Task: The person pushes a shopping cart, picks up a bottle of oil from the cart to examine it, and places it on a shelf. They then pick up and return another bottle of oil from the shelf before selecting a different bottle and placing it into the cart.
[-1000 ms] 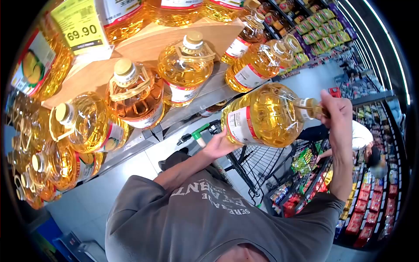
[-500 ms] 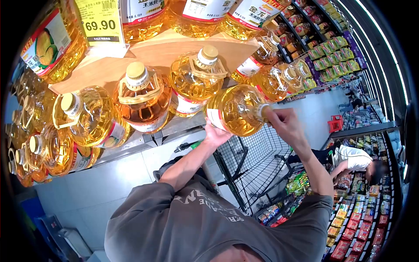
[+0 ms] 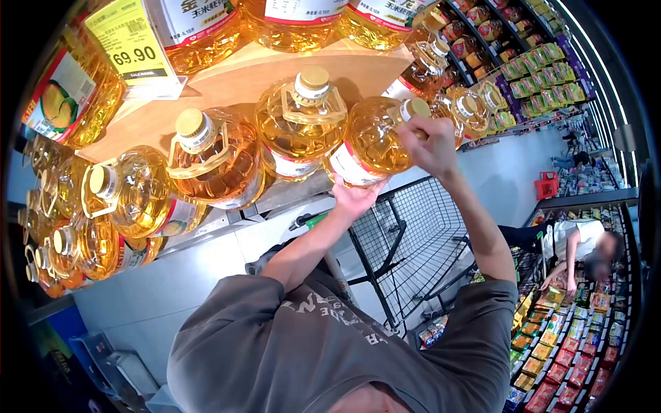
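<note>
- Your right hand point(image 3: 434, 143) clenches its fingers at the neck of a golden oil bottle point(image 3: 368, 141), hiding the exact grip.
- Your left hand point(image 3: 354, 198) cups the bottle's base, thumb and fingers holding it from below.
- The bottle tilts at the display's front edge, right beside another handled bottle point(image 3: 297, 131).
- A wire shopping cart point(image 3: 413, 230) stands below your hands.

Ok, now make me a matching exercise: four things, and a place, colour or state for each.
1. left hand
2. right hand
3. price sign
4. shopping cart

A. yellow, reading 69.90
B. near the held oil bottle's cap
C. wire mesh, on the floor
D. at that bottle's base

Pairs: 1-D, 2-B, 3-A, 4-C
</note>
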The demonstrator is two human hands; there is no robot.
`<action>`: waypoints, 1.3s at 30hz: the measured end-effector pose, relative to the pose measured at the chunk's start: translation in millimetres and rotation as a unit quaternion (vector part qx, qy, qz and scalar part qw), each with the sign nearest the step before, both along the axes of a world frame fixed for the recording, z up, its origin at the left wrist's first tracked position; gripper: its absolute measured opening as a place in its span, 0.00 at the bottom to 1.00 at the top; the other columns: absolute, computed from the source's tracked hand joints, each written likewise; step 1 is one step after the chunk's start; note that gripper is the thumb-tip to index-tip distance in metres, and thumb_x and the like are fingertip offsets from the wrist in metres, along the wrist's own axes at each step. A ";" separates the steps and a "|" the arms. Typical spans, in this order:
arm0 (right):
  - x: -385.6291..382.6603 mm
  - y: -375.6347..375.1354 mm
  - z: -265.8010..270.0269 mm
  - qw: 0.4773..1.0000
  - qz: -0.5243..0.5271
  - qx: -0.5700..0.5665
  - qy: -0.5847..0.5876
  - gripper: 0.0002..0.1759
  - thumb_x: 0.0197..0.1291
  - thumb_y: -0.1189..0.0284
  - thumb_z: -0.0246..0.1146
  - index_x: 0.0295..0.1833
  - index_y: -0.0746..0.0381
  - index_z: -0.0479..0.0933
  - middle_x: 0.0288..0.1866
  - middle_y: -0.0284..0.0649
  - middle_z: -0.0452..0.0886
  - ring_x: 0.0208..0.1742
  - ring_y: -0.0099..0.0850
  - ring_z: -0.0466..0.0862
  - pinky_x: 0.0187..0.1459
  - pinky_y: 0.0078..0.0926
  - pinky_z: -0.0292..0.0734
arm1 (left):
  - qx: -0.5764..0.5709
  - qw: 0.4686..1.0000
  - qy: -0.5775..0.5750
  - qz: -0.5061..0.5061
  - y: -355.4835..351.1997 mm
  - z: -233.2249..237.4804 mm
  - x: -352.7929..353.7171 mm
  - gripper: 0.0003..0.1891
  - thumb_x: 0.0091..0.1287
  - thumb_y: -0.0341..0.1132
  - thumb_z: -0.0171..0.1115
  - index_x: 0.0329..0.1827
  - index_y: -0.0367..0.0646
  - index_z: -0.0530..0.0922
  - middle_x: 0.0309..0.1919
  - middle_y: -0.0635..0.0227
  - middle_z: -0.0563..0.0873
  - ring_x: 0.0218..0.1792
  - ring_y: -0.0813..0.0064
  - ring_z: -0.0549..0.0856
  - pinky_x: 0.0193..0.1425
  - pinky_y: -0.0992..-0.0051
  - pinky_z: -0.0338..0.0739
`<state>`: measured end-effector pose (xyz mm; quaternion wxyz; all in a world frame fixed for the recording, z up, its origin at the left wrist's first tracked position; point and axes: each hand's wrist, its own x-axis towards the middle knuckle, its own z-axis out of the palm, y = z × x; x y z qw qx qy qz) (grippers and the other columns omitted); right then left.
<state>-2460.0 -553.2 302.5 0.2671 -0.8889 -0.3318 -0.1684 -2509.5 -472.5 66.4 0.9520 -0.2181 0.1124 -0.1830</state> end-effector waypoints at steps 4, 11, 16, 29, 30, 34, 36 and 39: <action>12.7 -11.3 -5.3 0.999 0.004 0.044 0.004 0.12 0.53 0.71 0.66 0.21 0.66 0.79 0.12 0.44 0.72 0.12 0.34 0.73 0.19 0.29 0.66 | 0.023 0.998 -0.054 0.037 -8.1 -4.3 2.9 0.49 0.69 0.74 0.29 0.80 0.42 0.47 0.78 0.48 0.53 0.77 0.41 0.55 0.81 0.48 0.52; 22.2 -20.1 1.6 0.999 0.002 0.007 -0.044 0.10 0.57 0.72 0.64 0.29 0.68 0.80 0.15 0.39 0.74 0.15 0.27 0.69 0.21 0.27 0.64 | 0.006 0.999 -0.040 0.018 -10.6 -12.2 14.1 0.50 0.69 0.73 0.35 0.80 0.40 0.46 0.78 0.46 0.53 0.76 0.39 0.55 0.81 0.51 0.55; 29.3 -31.5 16.1 0.997 -0.026 -0.026 -0.073 0.07 0.52 0.71 0.65 0.33 0.64 0.82 0.28 0.43 0.83 0.32 0.37 0.84 0.38 0.33 0.79 | -0.006 1.000 -0.004 -0.019 -8.6 -22.5 33.0 0.52 0.66 0.76 0.34 0.79 0.40 0.52 0.76 0.45 0.57 0.74 0.38 0.60 0.74 0.51 0.68; -169.0 -160.5 -83.5 0.980 -0.183 -0.018 0.072 0.18 0.57 0.69 0.65 0.51 0.66 0.78 0.49 0.47 0.83 0.51 0.46 0.81 0.55 0.39 0.74 | 0.377 0.891 -0.137 -0.212 41.2 -9.9 3.9 0.45 0.73 0.69 0.33 0.73 0.33 0.62 0.72 0.57 0.71 0.73 0.59 0.68 0.76 0.61 0.61; -193.3 -177.0 -113.4 0.969 -0.228 -0.006 0.099 0.19 0.57 0.69 0.65 0.52 0.66 0.78 0.49 0.48 0.83 0.50 0.47 0.81 0.56 0.39 0.74 | 0.381 0.888 -0.137 -0.216 49.4 -14.1 -3.4 0.45 0.73 0.69 0.33 0.73 0.33 0.62 0.72 0.57 0.71 0.73 0.59 0.68 0.76 0.61 0.61; -305.8 -176.6 -198.2 0.908 -0.381 0.022 0.174 0.24 0.57 0.67 0.66 0.58 0.67 0.75 0.55 0.52 0.80 0.56 0.50 0.79 0.60 0.41 0.72 | 0.697 0.460 -0.438 -0.333 66.3 -13.5 -34.5 0.30 0.75 0.56 0.51 0.64 0.38 0.74 0.66 0.60 0.76 0.69 0.63 0.72 0.75 0.59 0.62; -353.8 -157.4 -224.6 0.880 -0.434 0.011 0.192 0.29 0.57 0.66 0.66 0.62 0.67 0.71 0.63 0.53 0.75 0.63 0.51 0.74 0.65 0.44 0.67 | 0.776 0.235 -0.538 -0.228 62.8 -12.8 -53.4 0.25 0.70 0.51 0.60 0.60 0.38 0.77 0.63 0.55 0.78 0.68 0.59 0.73 0.73 0.58 0.65; -396.5 -110.2 -229.5 0.826 -0.519 -0.029 0.217 0.33 0.57 0.65 0.67 0.66 0.68 0.67 0.73 0.55 0.64 0.73 0.53 0.63 0.71 0.49 0.58 | 0.756 0.010 -0.648 -0.088 57.5 -21.6 -73.7 0.25 0.63 0.45 0.67 0.57 0.39 0.78 0.65 0.52 0.75 0.75 0.52 0.64 0.77 0.51 0.57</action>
